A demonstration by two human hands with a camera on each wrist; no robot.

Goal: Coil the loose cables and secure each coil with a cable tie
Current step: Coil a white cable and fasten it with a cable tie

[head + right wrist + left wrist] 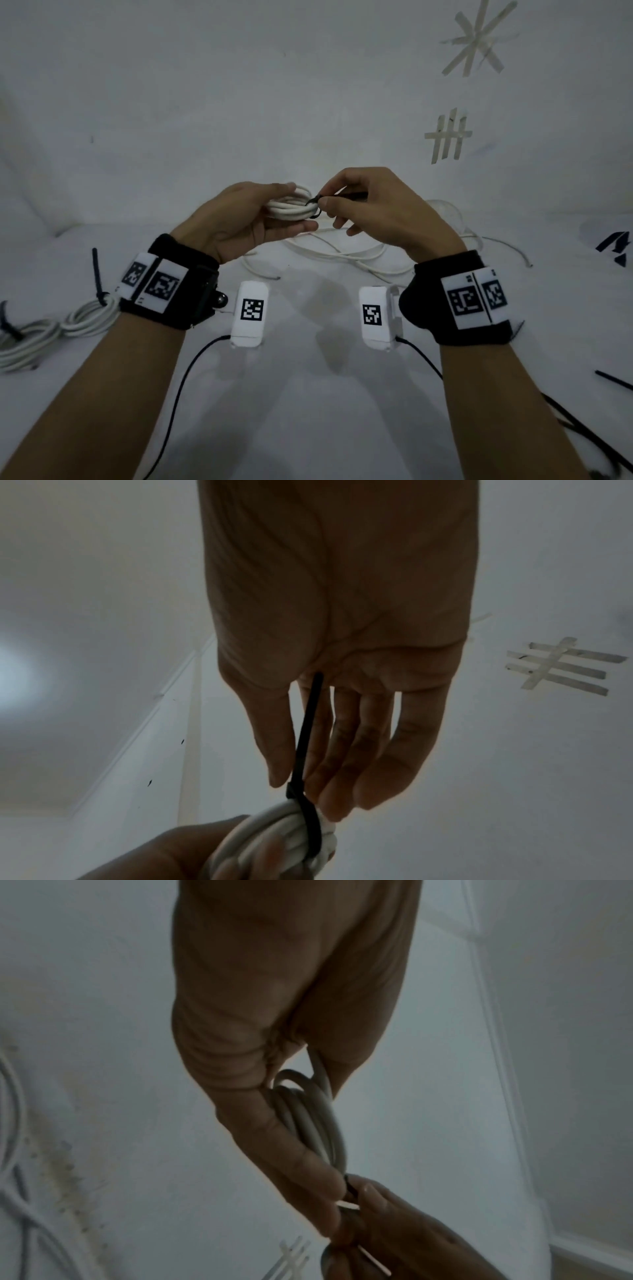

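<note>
Left hand: I see my left hand (245, 219) wrapped round the coil (291, 207), lifting it clear of the table (308, 394) so the tie can pass round.
Right hand: my right hand (373, 205) pinches the black cable tie (310, 753) at its head, tail running back along the palm, probably for cinching.
Coil: white, several tight loops, tie looped round one end.
Loose cable: a tangle (342, 255) waits on the table below.
Finished coils: two (51, 329) lie tied at far left.

Left hand (239, 219) grips white coil (291, 207); right hand (373, 205) pinches black tie (313, 200).
</note>
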